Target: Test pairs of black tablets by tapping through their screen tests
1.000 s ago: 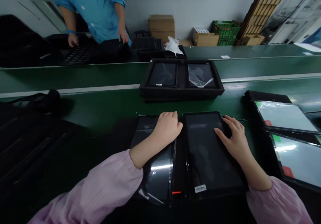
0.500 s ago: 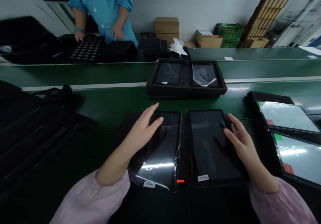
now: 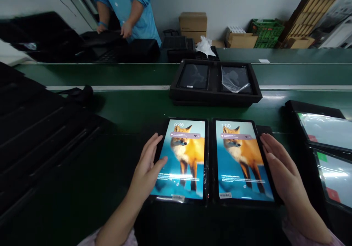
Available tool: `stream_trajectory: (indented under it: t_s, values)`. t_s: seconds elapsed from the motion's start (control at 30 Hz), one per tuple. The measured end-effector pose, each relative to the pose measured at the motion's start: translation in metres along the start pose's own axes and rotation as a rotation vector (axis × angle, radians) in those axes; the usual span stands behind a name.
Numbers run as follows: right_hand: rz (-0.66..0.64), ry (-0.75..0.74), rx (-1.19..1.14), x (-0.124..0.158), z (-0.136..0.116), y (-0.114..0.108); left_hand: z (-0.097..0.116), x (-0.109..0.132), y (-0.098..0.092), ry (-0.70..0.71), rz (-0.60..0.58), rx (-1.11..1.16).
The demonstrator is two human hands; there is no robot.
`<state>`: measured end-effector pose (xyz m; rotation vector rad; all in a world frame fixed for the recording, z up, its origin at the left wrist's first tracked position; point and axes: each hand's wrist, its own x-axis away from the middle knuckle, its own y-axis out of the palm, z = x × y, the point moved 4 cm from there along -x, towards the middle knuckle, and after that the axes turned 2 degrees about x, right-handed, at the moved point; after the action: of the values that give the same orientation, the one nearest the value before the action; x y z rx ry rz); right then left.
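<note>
Left hand [image 3: 148, 169]: open, empty, at nine o'clock of lit left tablet [image 3: 182, 161]
Right hand [image 3: 283, 170]: open, empty, at three o'clock of lit right tablet [image 3: 242, 161]

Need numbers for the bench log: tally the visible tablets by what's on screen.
Fox-picture tablets: 2
Pale-screen tablets with green and red patches, at right: 2
Dark-screen tablets in the black tray: 2
Total: 6

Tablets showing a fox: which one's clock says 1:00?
The fox tablet beside the right hand; the other fox tablet, beside the left hand, shows 6:36.
</note>
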<state>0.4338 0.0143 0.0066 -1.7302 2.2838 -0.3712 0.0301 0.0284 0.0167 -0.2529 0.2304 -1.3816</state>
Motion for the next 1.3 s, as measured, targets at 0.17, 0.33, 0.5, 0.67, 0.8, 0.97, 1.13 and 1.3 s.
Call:
stream_trajectory:
  t_s: [0.17,0.33,0.5,0.67,0.8,0.97,1.13,1.3]
  values:
    - [-0.008,0.010,0.001,0.006,-0.006,-0.003,-0.011,0.001,0.002,0.025,-0.042,-0.098]
    - [-0.039,-0.192,0.183,0.011,-0.027,-0.007,-0.007,-0.046,0.003,0.037,0.024,-0.270]
    - [-0.087,-0.508,0.412,0.014,-0.031,0.002,-0.005,-0.077,0.001,0.024,0.167,-0.029]
    - [0.034,-0.346,0.474,0.004,-0.018,0.002,-0.005,-0.060,-0.002,-0.060,0.131,0.111]
    - [0.095,-0.253,0.311,0.008,-0.019,-0.006,-0.010,-0.047,-0.004,-0.080,0.049,0.104]
    - [0.173,-0.218,0.187,0.019,-0.026,-0.011,-0.013,-0.015,-0.015,-0.162,-0.133,-0.019]
    - [0.195,-0.195,0.127,0.026,-0.029,-0.008,-0.003,0.020,-0.026,-0.198,-0.318,-0.190]
    - [0.049,-0.444,0.216,0.042,-0.032,-0.008,-0.008,0.046,-0.017,-0.090,-0.366,-0.417]
